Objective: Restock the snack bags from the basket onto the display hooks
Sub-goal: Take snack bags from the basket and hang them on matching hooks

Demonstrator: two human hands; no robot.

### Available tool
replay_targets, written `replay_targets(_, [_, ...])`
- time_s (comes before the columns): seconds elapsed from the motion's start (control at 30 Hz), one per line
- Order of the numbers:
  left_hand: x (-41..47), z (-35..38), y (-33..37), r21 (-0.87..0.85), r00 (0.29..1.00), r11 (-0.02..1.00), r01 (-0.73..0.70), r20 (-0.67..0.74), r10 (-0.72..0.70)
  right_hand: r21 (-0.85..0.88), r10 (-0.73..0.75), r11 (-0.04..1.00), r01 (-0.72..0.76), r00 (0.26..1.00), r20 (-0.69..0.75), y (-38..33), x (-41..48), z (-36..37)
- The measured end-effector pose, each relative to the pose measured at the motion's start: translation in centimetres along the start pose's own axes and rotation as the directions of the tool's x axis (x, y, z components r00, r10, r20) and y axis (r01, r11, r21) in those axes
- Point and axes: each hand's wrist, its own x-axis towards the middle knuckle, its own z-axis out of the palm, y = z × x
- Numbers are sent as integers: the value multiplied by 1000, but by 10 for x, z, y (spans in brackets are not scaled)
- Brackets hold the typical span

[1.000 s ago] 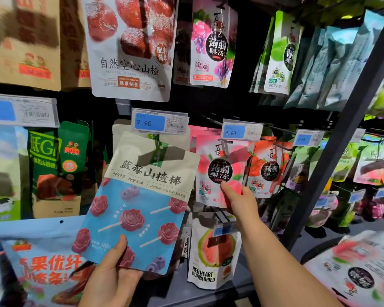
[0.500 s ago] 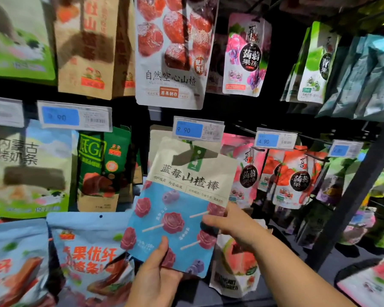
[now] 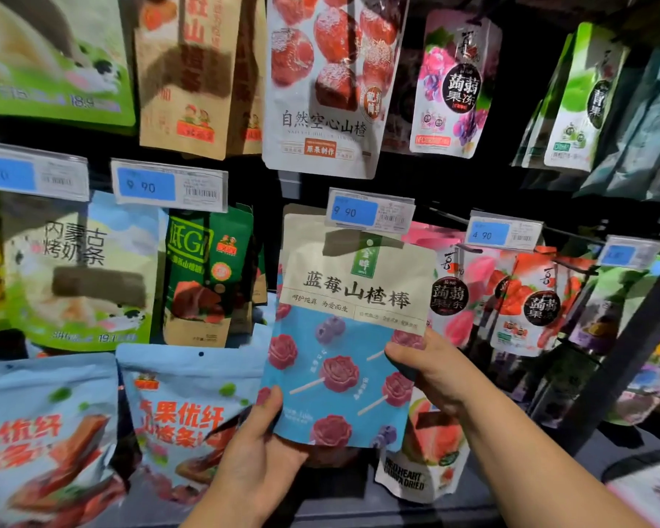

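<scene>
1. Left hand reaches up from below, thumb on the front, gripping the bottom left corner of the blue-and-beige plastic snack bag printed with rose lollipops.
2. Right hand pinches the bag's right edge.
3. Bag upright, long axis vertical, print facing the camera.
4. Bag top sits just under the blue 9.90 price tag.

Bright lit packaging against dark shelving, left-edge motion blur, wide-angle bowing, soft glare on pouches
</scene>
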Motion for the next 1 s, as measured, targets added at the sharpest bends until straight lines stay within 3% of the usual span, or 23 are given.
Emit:
replay_targets(0.23, [-2,-6,11,329,994,943,-49,-80,80,-9,-16,1000,16,1000,-6,-2,4,-5])
replay_targets(0.63, [6,21,1,441,978,888,-131,-89,188,124,-61,988,91,971,-230,-8,0,9])
replay_targets(1.0, [8,25,0,452,970,877,-164,-89,228,119,-86,985,123,958,-274,-11,0,11])
